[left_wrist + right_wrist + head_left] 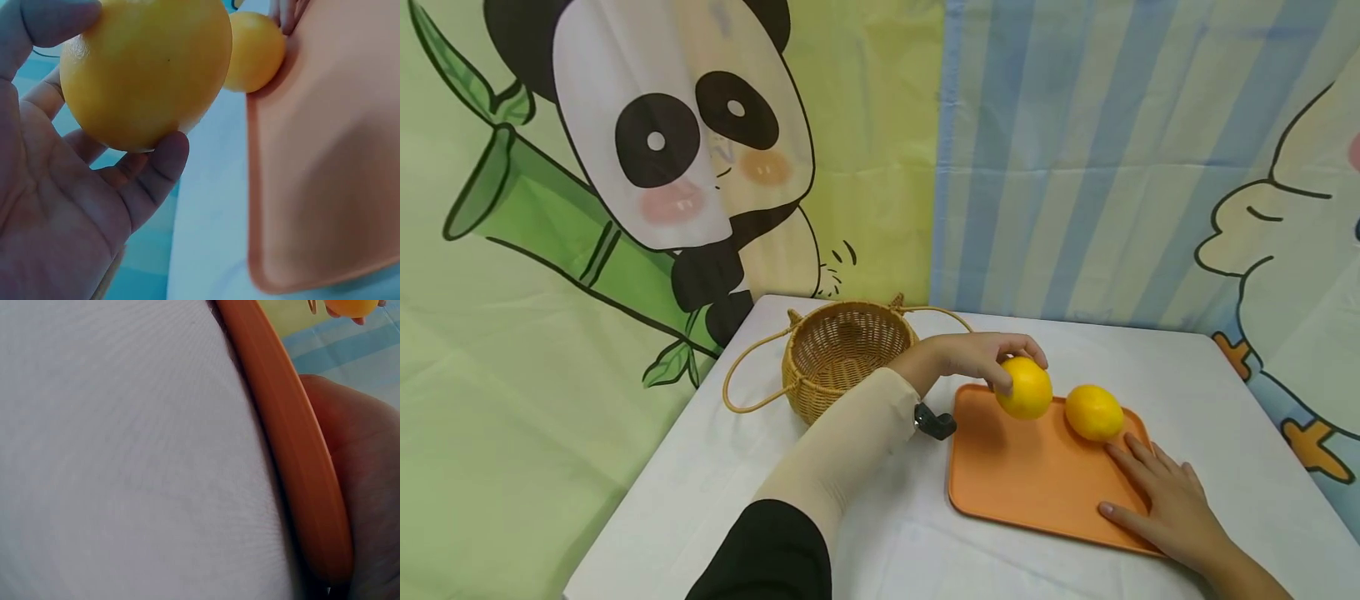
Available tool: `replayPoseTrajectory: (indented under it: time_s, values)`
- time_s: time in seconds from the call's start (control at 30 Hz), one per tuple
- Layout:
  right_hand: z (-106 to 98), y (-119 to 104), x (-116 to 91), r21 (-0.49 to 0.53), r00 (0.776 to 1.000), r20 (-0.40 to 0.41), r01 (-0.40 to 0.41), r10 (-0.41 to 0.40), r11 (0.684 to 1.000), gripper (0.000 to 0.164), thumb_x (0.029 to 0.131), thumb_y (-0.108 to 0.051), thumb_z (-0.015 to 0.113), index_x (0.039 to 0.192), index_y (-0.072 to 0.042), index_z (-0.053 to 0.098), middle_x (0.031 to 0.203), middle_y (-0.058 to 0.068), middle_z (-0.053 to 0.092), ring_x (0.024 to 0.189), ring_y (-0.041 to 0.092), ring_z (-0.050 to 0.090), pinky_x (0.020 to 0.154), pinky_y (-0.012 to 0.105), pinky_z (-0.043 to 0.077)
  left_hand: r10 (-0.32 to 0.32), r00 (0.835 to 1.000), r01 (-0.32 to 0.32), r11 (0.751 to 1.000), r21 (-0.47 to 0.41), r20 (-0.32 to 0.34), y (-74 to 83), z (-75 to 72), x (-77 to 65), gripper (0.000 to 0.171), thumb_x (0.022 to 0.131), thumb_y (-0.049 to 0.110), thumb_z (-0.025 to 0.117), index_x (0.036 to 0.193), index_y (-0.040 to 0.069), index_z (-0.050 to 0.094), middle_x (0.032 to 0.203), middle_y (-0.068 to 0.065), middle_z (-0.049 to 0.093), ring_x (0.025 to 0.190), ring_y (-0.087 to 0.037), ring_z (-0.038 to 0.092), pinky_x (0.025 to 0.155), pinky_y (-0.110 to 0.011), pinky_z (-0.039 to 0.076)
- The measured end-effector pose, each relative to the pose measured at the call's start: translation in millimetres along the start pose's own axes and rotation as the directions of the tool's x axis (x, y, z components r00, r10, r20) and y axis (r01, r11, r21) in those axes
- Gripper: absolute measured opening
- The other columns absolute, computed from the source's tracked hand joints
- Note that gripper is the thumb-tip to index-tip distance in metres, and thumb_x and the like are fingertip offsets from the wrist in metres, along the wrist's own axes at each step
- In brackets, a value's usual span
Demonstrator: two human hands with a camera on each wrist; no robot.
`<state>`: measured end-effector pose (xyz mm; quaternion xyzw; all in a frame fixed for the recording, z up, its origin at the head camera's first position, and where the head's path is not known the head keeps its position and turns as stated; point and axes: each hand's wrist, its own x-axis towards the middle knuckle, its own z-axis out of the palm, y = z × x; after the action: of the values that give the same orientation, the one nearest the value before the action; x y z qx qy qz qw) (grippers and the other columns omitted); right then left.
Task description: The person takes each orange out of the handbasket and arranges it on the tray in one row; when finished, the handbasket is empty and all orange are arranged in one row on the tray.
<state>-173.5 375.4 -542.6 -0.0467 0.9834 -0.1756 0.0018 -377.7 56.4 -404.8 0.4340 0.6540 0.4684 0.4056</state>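
Note:
My left hand (972, 353) grips a round yellow-orange citrus fruit (1028, 390) above the far left part of an orange tray (1033, 475). In the left wrist view the thumb and fingers curl around the held fruit (147, 72), with the palm facing it. A second citrus fruit (1093, 412) of the same colour sits at the tray's far right. Just in front of that fruit, my right hand (1172, 500) rests on the tray's right edge, fingers spread and fairly straight. The right wrist view has this hand (369, 469) against the tray's rim (294, 450).
A round wicker basket (801, 392) with looped handles stands left of the tray, partly behind my left forearm. The table has a white cover (895, 533). Behind it hang printed cloths, one with a panda (677, 200) and one with blue stripes (1075, 167).

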Motion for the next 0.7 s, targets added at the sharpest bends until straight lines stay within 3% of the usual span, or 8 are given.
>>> replayPoseTrajectory:
  time_s: [0.2,0.37,0.53,0.7]
  values:
    - [1.1,0.8,-0.1,0.0,1.0,-0.001,-0.006,0.006,1.0,0.103,0.09,-0.069,0.073,0.165,-0.007,0.038,0.167,0.037,0.024,0.145,0.069,0.018,0.106,0.09,-0.001,-0.039,0.999,0.04,0.999,-0.02,0.008,-13.1,12.8,10.2,0.06,0.082,0.0,0.068,0.14,0.008,0.054,0.125,-0.004,0.06,0.098,-0.018,0.06,0.077,-0.033,0.053]
    - [3.5,2.0,-0.1,0.002,1.0,-0.003,-0.009,0.009,1.0,0.104,0.09,-0.069,0.073,0.166,-0.008,0.038,0.167,0.036,0.024,0.145,0.069,0.018,0.106,0.091,-0.001,-0.079,0.997,0.08,0.996,0.04,-0.014,-26.3,20.2,12.6,0.056,0.084,0.002,0.069,0.137,0.014,0.057,0.123,-0.001,0.06,0.098,-0.016,0.059,0.075,-0.036,0.05]
    - [1.7,1.1,-1.0,0.003,1.0,-0.008,-0.003,0.003,1.0,0.103,0.09,-0.069,0.073,0.166,-0.009,0.038,0.167,0.036,0.025,0.145,0.069,0.019,0.106,0.091,-0.001,-0.107,0.994,0.108,0.993,0.036,-0.024,-38.1,23.6,13.8,0.054,0.085,0.0,0.069,0.136,0.015,0.059,0.122,0.0,0.06,0.102,-0.015,0.06,0.084,-0.033,0.055]
    - [0.5,0.1,-0.5,-0.002,1.0,0.001,-0.008,0.008,1.0,0.103,0.089,-0.069,0.073,0.165,-0.008,0.039,0.167,0.037,0.025,0.145,0.069,0.018,0.105,0.091,0.0,-0.113,0.994,0.113,0.992,0.063,-0.007,-48.0,25.0,16.9,0.054,0.087,-0.002,0.069,0.137,0.013,0.059,0.124,0.003,0.061,0.107,-0.013,0.058,0.093,-0.023,0.051]
